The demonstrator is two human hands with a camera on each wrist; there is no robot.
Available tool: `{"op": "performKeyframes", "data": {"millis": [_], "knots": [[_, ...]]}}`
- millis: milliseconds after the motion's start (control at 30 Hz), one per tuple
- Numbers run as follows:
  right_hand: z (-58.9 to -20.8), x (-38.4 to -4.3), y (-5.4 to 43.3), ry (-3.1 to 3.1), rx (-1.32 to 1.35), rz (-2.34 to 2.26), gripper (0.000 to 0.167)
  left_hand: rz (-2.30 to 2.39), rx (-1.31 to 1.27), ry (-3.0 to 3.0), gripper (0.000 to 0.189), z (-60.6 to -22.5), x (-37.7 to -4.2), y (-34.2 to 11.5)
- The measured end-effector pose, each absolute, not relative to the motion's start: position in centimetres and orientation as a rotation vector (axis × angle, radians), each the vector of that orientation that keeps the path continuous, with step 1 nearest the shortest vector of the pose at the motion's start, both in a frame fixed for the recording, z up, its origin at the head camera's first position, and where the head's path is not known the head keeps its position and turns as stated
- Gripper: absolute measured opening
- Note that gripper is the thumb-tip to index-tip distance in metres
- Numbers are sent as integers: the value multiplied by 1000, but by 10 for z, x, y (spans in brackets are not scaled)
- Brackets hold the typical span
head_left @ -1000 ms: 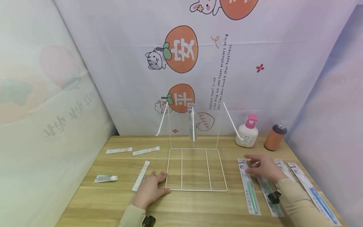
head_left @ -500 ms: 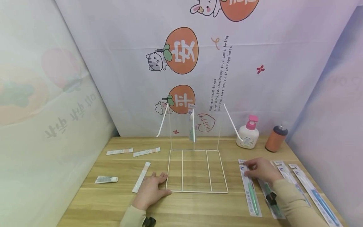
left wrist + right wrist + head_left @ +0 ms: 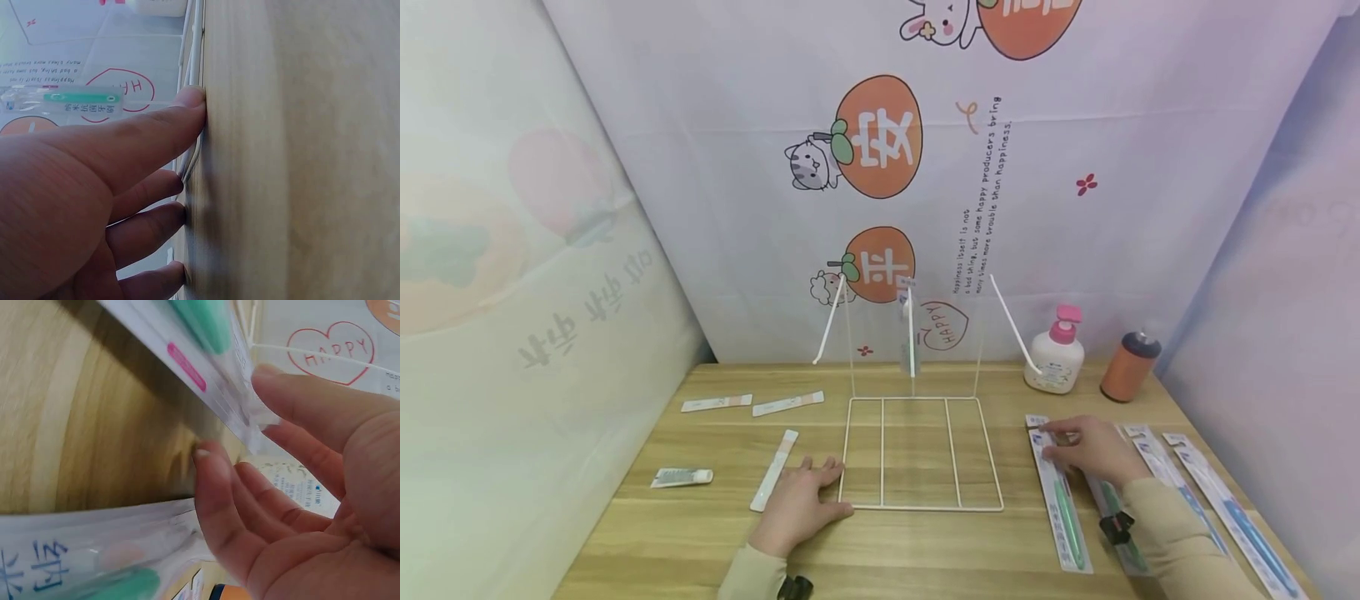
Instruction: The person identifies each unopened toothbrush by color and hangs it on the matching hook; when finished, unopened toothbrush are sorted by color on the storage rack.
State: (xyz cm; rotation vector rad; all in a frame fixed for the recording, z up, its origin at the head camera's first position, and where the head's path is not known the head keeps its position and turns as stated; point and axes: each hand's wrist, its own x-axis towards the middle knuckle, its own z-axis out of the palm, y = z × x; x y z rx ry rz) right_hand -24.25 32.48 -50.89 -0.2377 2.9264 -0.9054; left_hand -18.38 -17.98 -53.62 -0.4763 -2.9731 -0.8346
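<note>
My right hand (image 3: 1093, 450) pinches the top end of a packaged green toothbrush (image 3: 1066, 517) between thumb and forefinger. That end is tilted up off the table in the right wrist view. A second packaged green toothbrush (image 3: 1116, 508) lies beneath the hand and wrist, partly hidden. My left hand (image 3: 797, 504) rests with spread fingers at the front left corner of a white wire rack (image 3: 925, 507); its thumb (image 3: 187, 100) touches the base wire. From the rack's middle hook hangs another packaged toothbrush (image 3: 81, 98). The two outer hooks carry nothing.
Packaged blue toothbrushes (image 3: 1240, 517) lie far right. Behind stand a white pump bottle (image 3: 1054, 358) with a pink top and an orange bottle (image 3: 1129, 371). At left lie a small tube (image 3: 681, 477) and slim white packets (image 3: 775, 471). A printed cloth (image 3: 737, 208) hangs behind.
My right hand has closed its thumb and forefinger on the nearer green toothbrush package, whose top end has shifted slightly left and up. The left hand stays at the rack's corner.
</note>
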Motion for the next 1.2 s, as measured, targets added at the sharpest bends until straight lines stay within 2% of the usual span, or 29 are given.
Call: {"op": "performKeyframes", "data": {"millis": [400, 567, 767, 1033, 1200], "knots": [[-500, -237, 312, 3042, -303, -1105, 48, -837, -482, -2977, 72, -535, -182, -179], [-489, -236, 287, 3073, -382, -1269, 42, -842, -476, -2979, 72, -535, -182, -179], [-457, -224, 247, 3046, -423, -1391, 44, -848, -470, -2979, 72, -535, -183, -179], [-429, -208, 200, 3064, -795, -1629, 42, -851, -479, -2967, 71, -535, -183, -180], [-410, -192, 180, 2935, -926, -1828, 44, -848, -492, -2960, 71, -536, -184, -180]]}}
